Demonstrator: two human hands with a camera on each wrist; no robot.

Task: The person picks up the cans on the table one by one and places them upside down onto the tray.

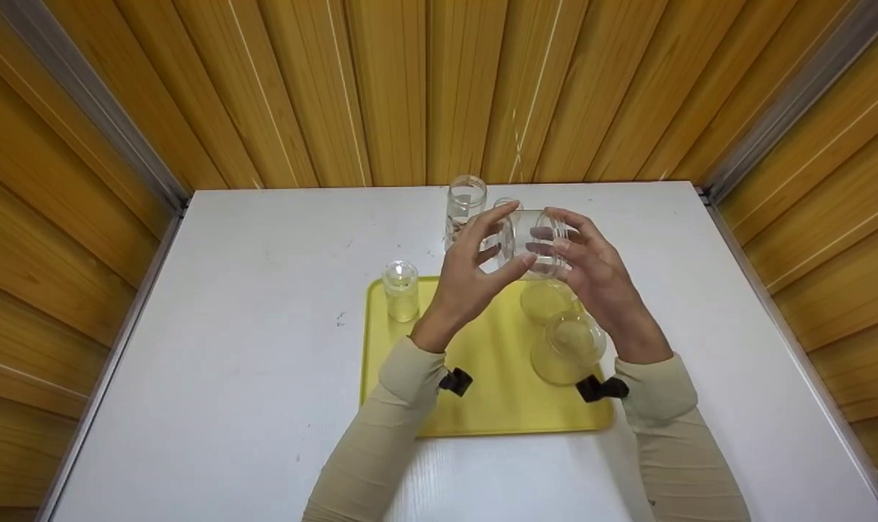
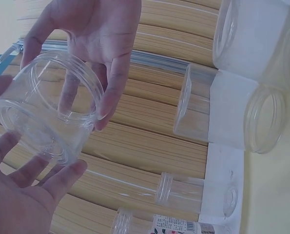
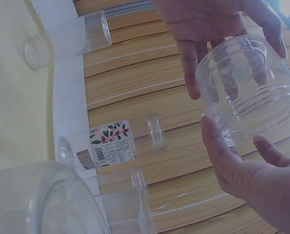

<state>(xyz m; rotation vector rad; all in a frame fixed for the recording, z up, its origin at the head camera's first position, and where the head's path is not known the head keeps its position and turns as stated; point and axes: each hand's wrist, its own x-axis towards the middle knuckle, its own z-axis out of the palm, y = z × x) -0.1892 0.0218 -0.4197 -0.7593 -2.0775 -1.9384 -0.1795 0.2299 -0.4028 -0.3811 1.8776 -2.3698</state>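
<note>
A clear, wide-mouthed jar (image 1: 523, 230) is held sideways in the air between both hands, above the far edge of the yellow tray (image 1: 482, 406). My left hand (image 1: 468, 279) grips its base end, fingers and thumb spread around the rim. At the threaded mouth, my right hand (image 1: 602, 272) holds the other end. In the left wrist view the jar (image 2: 47, 105) looks see-through and bare, with no lid or label. The right wrist view shows fingers behind the jar's wall (image 3: 252, 83).
On the tray stand a small upside-down bottle (image 1: 401, 293), a large clear jar (image 1: 569, 351) and another jar (image 1: 544, 301). Behind it stand a tall jar (image 1: 466, 199) with a floral label (image 3: 111, 142) and a smaller clear jar (image 2: 183, 192). Wood-grain walls (image 1: 388, 94) enclose the white table (image 1: 264, 290).
</note>
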